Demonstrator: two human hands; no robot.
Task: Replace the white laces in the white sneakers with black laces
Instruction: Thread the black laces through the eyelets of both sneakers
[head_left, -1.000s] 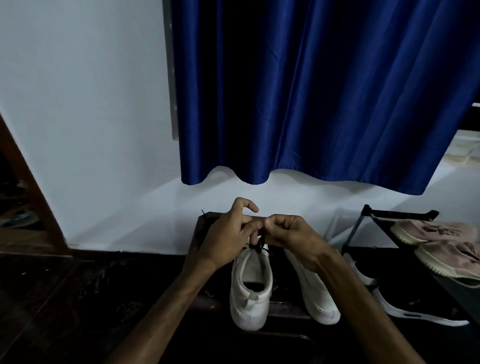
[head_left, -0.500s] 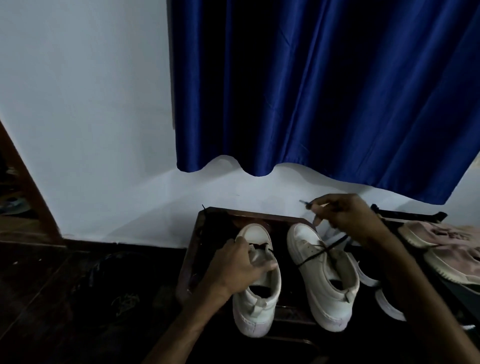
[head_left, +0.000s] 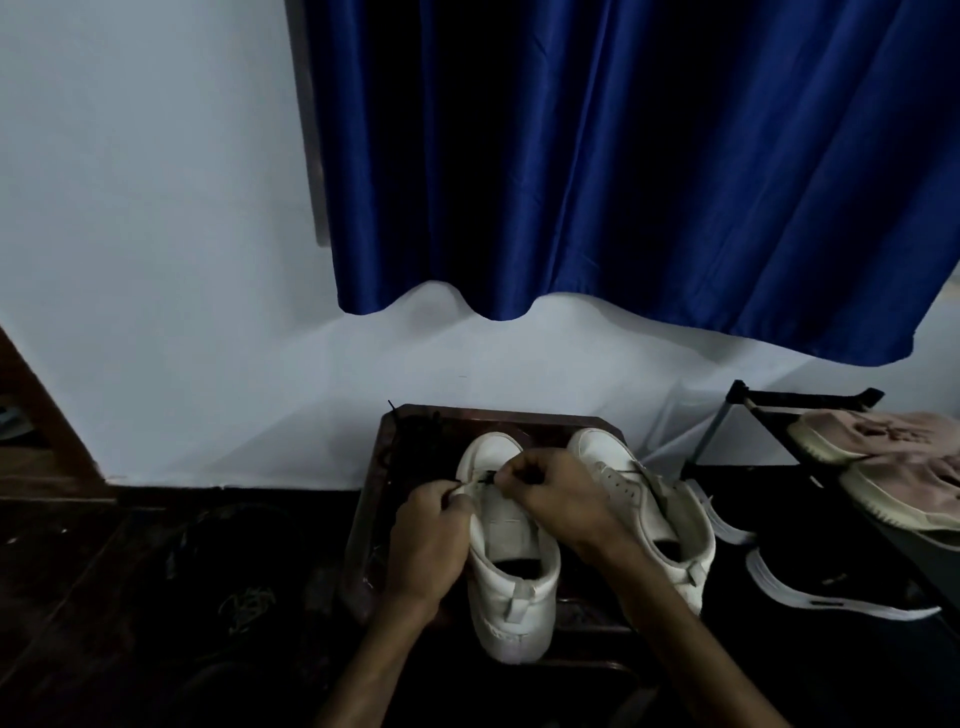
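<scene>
Two white sneakers stand on a dark wooden stool (head_left: 374, 519), heels toward me. My left hand (head_left: 434, 540) grips the left flap of the left sneaker (head_left: 511, 587) near its lowest eyelets. My right hand (head_left: 558, 499) pinches the black lace (head_left: 487, 478) at the toe end of that sneaker's eyelet row. Only a short dark bit of the lace shows between my fingers. The right sneaker (head_left: 660, 519) stands beside it, partly behind my right wrist, with no lace visible in it. A dark tangle, perhaps more laces, lies at the stool's back left corner (head_left: 415, 431).
A blue curtain (head_left: 623, 182) hangs over the white wall behind the stool. To the right stands a black shoe rack (head_left: 748, 400) with pinkish shoes (head_left: 883, 452); black shoes with white soles (head_left: 831, 592) lie below. The floor to the left is dark, with a brown door frame (head_left: 47, 415).
My right hand, which had pulled the black lace out to the upper right, has come back to the left sneaker's eyelets. My left hand has shifted onto the sneaker's left flap.
</scene>
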